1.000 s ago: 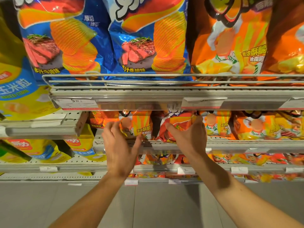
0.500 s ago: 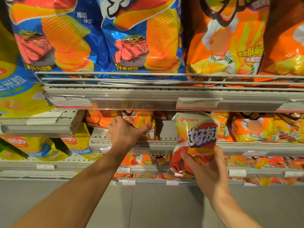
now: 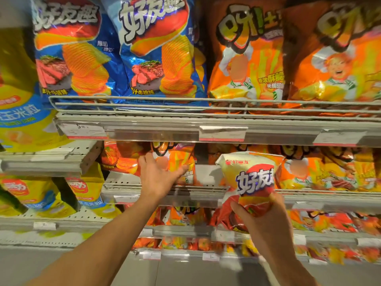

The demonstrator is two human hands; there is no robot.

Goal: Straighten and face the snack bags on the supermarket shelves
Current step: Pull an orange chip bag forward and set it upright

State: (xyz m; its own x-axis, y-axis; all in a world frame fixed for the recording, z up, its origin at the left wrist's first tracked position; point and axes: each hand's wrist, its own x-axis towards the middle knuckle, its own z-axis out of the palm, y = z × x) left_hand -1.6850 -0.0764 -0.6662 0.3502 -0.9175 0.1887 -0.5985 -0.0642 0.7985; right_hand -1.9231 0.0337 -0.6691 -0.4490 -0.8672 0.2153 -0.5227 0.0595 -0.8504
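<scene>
My right hand [image 3: 260,218] grips the bottom of a small cream and red chip bag [image 3: 250,180], held upright in front of the middle shelf [image 3: 165,189]. My left hand [image 3: 157,176] reaches onto that shelf with its fingers spread against a small orange snack bag [image 3: 178,162]. A bare gap of shelf shows between that orange bag and the held bag. More small orange bags [image 3: 329,172] stand on the shelf to the right.
The upper shelf [image 3: 185,122] holds large blue chip bags [image 3: 115,50] and large orange bags [image 3: 288,54] behind a wire rail. Yellow bags [image 3: 24,120] fill the bay on the left. Lower shelves [image 3: 185,232] carry more small orange bags above a grey floor.
My right hand pulled the cream and red bag off the middle shelf and holds it a little higher and further right. My left hand moved onto the orange bag.
</scene>
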